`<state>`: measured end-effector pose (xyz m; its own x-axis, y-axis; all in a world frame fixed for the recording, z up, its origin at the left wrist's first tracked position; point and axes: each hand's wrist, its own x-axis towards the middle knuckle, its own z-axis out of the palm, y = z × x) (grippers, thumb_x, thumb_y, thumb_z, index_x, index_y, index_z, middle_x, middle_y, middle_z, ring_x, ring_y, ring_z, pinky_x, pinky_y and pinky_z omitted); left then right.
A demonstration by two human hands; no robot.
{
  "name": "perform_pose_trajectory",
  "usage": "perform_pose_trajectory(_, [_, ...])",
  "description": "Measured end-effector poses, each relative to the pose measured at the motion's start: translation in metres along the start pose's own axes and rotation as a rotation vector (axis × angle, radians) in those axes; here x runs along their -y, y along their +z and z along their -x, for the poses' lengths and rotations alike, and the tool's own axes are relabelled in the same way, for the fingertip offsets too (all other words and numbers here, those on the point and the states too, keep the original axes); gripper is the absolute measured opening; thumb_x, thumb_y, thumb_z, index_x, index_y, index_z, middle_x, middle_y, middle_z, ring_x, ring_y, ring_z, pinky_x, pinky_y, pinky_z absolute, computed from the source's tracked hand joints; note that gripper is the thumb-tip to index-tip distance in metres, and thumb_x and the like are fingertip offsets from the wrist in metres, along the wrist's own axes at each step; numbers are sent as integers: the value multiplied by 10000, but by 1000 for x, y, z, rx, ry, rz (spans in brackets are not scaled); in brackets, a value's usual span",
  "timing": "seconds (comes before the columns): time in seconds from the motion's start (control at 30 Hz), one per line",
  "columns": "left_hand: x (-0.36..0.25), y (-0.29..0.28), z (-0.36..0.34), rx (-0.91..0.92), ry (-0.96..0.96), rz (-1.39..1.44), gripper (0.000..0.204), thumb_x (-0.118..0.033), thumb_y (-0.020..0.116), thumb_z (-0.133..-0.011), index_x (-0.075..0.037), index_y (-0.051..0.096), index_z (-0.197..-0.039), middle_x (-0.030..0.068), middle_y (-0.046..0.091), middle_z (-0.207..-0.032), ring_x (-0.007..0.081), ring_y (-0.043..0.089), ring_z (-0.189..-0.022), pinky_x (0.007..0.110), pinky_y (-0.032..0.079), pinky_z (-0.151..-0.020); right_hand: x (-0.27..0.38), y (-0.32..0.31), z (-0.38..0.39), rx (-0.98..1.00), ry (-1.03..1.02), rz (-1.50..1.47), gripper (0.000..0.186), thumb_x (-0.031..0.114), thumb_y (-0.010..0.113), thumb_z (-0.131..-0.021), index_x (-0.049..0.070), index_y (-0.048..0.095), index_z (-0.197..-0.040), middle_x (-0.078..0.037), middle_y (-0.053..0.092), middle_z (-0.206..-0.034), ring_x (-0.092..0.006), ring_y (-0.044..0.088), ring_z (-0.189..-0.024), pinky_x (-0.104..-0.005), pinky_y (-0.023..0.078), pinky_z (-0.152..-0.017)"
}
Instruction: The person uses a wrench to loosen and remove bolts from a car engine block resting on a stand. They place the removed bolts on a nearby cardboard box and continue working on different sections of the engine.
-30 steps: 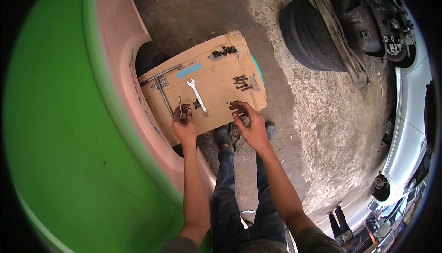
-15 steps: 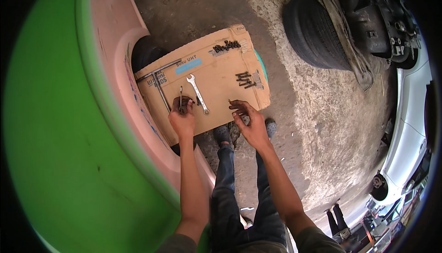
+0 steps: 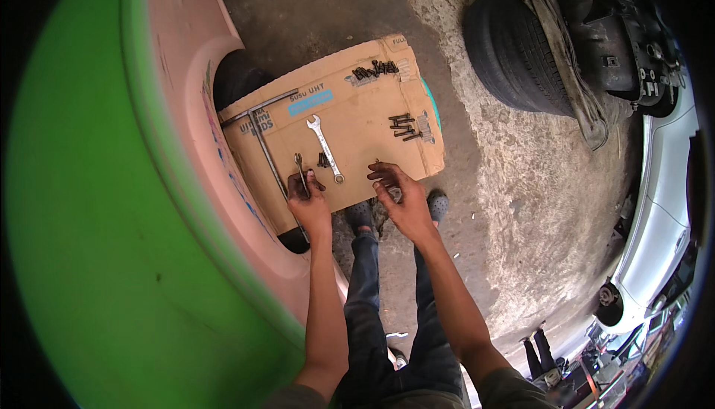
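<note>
My left hand (image 3: 310, 195) is closed round a slim metal wrench (image 3: 299, 165), whose head sticks up past the fingers. Just beyond those fingers, a few small dark bolts (image 3: 323, 160) lie on the cardboard (image 3: 357, 130). A bigger silver combination wrench (image 3: 325, 148) rests flat on it, between my two hands. Over the cardboard's near edge hovers my right hand (image 3: 400, 195), fingers curved and thumb apart, with nothing clearly held. A tiny speck (image 3: 377, 161) shows by its fingertips; I cannot tell what it is.
On the cardboard are a T-shaped metal bar (image 3: 261, 137), a pile of dark bolts (image 3: 375, 71) and a row of longer bolts (image 3: 404, 127). A green-and-pink car body panel (image 3: 179, 148) flanks the left. A tyre (image 3: 514, 52) lies far right, a silver car (image 3: 655, 223) beyond.
My left hand has drawn back toward me with the slim wrench, uncovering more of the small bolts. The right hand has barely moved; the whole view has shifted slightly.
</note>
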<state>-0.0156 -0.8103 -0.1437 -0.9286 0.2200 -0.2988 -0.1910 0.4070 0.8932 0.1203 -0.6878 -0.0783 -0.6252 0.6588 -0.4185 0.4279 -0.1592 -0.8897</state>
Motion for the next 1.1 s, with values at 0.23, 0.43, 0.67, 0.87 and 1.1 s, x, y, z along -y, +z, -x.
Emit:
perform_pose_trajectory(0.23, [-5,-1,-9,113,22,36,104,-44,657,-986,45,647,-1037,50,667,-844,105,593,-691,255,485,-659,-6,3,0,-9,-17,-16,303,45,625,-955,29,617,-1258,-118,713,-1122,-219,701,-962,-360,537,-859])
perform_pose_trajectory(0.43, [-5,-3,-12,174,17,0,109,-26,660,-975,51,647,-1051,50,670,-852,105,601,-693,262,494,-661,-4,3,1,23,-2,8,295,37,620,-956,24,620,-1251,-118,716,-1129,-214,706,-968,-356,539,-858])
perform_pose_trajectory(0.67, [4,-9,-15,231,38,-26,137,36,629,-954,41,635,-1091,58,677,-867,97,601,-748,256,501,-709,-5,-1,4,33,6,17,287,40,622,-954,23,627,-1240,-119,716,-1138,-220,711,-990,-356,542,-859])
perform_pose_trajectory(0.87, [8,-12,-18,262,123,-90,140,49,587,-967,40,628,-1100,77,666,-899,132,596,-813,270,499,-773,-12,3,4,12,-27,27,285,38,633,-949,46,636,-1234,-87,734,-1059,-175,699,-907,-319,524,-804])
perform_pose_trajectory(1.1, [8,-17,-14,252,56,-95,131,34,599,-969,38,631,-1096,95,675,-917,141,589,-838,283,501,-809,-15,6,5,20,-19,20,280,44,633,-954,46,638,-1235,-88,730,-1082,-173,699,-921,-315,523,-800])
